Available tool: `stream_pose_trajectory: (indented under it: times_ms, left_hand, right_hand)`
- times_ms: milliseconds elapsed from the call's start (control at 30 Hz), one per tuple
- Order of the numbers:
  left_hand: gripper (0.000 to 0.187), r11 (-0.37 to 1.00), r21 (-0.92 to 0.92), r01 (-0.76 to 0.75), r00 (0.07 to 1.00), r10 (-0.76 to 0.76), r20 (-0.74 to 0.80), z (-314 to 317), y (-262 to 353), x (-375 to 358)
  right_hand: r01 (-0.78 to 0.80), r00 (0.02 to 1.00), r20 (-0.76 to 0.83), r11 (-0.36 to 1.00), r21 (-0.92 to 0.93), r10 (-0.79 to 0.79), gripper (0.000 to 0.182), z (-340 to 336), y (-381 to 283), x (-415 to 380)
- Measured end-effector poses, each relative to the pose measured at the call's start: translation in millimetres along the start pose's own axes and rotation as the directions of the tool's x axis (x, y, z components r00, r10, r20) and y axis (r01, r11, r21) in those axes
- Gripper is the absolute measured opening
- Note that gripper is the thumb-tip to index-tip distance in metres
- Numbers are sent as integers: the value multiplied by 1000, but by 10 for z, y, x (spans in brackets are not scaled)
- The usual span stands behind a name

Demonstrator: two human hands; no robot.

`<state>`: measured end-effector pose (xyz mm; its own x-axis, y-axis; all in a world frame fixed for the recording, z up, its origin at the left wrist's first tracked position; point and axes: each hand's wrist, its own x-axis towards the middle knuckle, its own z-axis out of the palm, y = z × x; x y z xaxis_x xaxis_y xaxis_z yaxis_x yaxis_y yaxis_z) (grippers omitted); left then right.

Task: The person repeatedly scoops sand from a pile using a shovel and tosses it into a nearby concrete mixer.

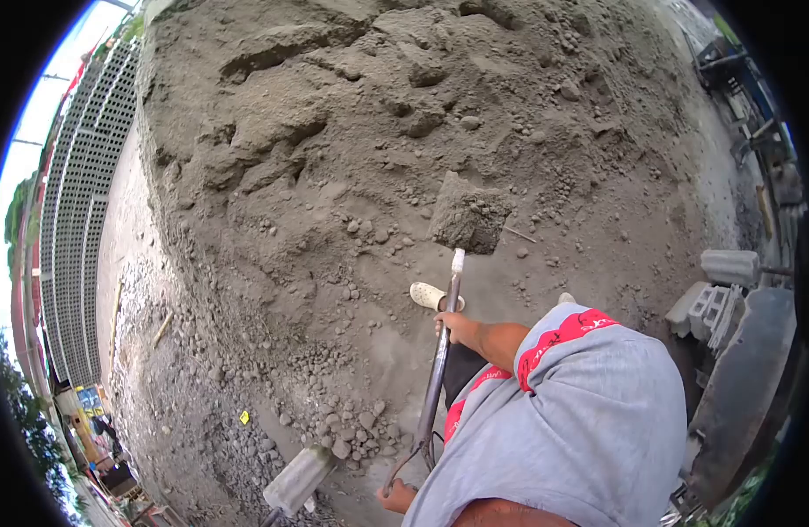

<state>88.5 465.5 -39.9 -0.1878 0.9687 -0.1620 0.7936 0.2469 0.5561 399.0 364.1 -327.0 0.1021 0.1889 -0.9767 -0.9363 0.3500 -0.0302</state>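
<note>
A shovel runs up the middle of the head view, its blade heaped with damp grey sand (pixel 468 217) and close against the foot of the sand pile. My right hand (pixel 451 327) is wrapped round the dark shaft (pixel 435 373), just below its white neck. Lower down, at the bottom of the view, my left hand (pixel 398 497) is closed on the shovel's end handle (pixel 413 463). A pale clog (pixel 427 295) on my foot shows beside the shaft, near my right hand.
A large grey sand pile (pixel 404 114) fills the upper view. Loose stones (pixel 356 426) and a pale blocky object (pixel 297 480) lie lower left. Stacked hollow blocks (pixel 79 202) line the left. At right are concrete blocks (pixel 710 309) and a curved metal sheet (pixel 745 378).
</note>
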Motion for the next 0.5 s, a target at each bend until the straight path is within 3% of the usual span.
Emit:
stream_pose_trajectory:
  times_ms: [33, 67, 100, 133, 167, 200, 267, 300, 367, 400, 433, 467, 500]
  left_hand:
    - [29, 996, -42, 73, 994, -70, 79, 32, -72, -29]
    - [29, 999, -44, 21, 993, -16, 118, 123, -30, -199]
    - [28, 961, 50, -271, 962, 269, 46, 223, 67, -507]
    - [26, 834, 147, -531, 843, 538, -7, 299, 136, -848]
    - [25, 635, 240, -734, 646, 762, -42, 349, 125, -1101]
    - [25, 599, 202, -775, 609, 793, -13, 421, 22, -1210]
    - [23, 726, -115, -678, 698, 685, 211, 808, -235, -1210]
    - [23, 776, -238, -585, 692, 630, 353, 1049, -289, -1185]
    - [21, 862, -383, -331, 568, 506, 649, 1502, -127, -1423]
    - [19, 926, -336, -170, 518, 374, 769, 1421, 261, -2040]
    - [19, 916, -353, -188, 442, 400, 803, 1567, 464, -2403]
    - [18, 841, -485, -239, 159, 527, 835, 1749, 704, -2793]
    - [16, 748, -618, -242, -133, 606, 785, 1885, 928, -3226]
  right_hand:
    - [4, 1000, -6, 998, 63, -4, 11, -267, -38, 11]
    - [43, 999, -20, 991, 124, -41, 10, -554, -123, -23]
    - [72, 997, -22, 980, 184, -69, 10, -855, -237, -92]
    - [121, 992, -20, 956, 268, -121, 9, -1182, -370, -225]
    - [173, 984, -24, 921, 350, -176, 8, -1539, -509, -376]
    - [204, 979, -88, 897, 391, -184, 9, -1817, -746, -845]
    - [323, 946, -158, 816, 479, -282, 9, -2575, -1105, -1344]
    - [399, 917, -209, 761, 511, -340, 9, -2959, -1232, -1623]
    - [517, 856, -321, 629, 581, -406, 10, -3731, -1519, -2342]
    - [589, 807, -389, 558, 585, -445, 10, -4113, -1666, -2732]
    - [620, 782, -421, 500, 605, -460, 11, -4529, -1775, -3113]
    - [655, 749, -454, 438, 616, -482, 11, -4966, -1918, -3544]
    - [729, 655, -501, 298, 616, -566, 13, -5407, -2014, -3974]
